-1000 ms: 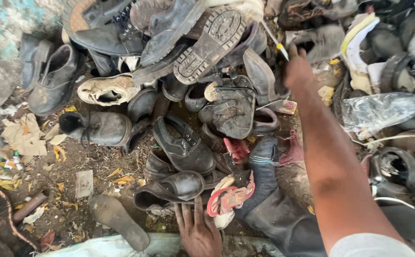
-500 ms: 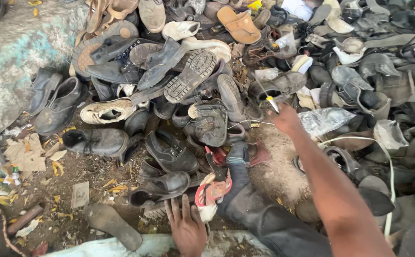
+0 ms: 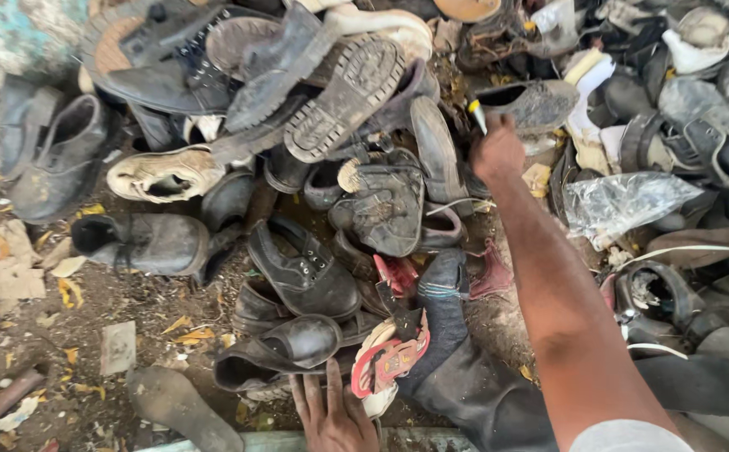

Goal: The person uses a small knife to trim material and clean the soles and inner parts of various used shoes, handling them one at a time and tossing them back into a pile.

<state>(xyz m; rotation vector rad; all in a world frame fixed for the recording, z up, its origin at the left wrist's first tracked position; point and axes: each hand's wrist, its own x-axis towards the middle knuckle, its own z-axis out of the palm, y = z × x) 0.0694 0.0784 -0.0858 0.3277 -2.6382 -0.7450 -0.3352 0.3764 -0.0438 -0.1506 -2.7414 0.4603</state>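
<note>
My right hand (image 3: 498, 152) reaches far into a heap of worn shoes, closed around a small white stick with a yellow tip (image 3: 476, 115). It sits just below a grey shoe (image 3: 533, 102) and right of a dusty black shoe (image 3: 385, 205). My left hand (image 3: 331, 416) lies flat at the bottom edge with its fingers spread, holding nothing. Its fingertips touch a black slip-on shoe (image 3: 285, 350), and a red and white sandal (image 3: 388, 362) lies just to its right. A dark boot (image 3: 452, 368) lies between my two arms.
Old boots and soles are piled across the top and right, with a crumpled clear plastic bag (image 3: 624, 201) beside my right forearm. A pale torn shoe (image 3: 164, 174) and a black lace-up shoe (image 3: 143, 243) lie left. Bare dirt with yellow leaves and scraps (image 3: 113, 326) fills the lower left.
My right hand, still closed on the stick, has drawn nearer the grey shoe. The view has shifted closer over the pile. My left hand has stayed planted.
</note>
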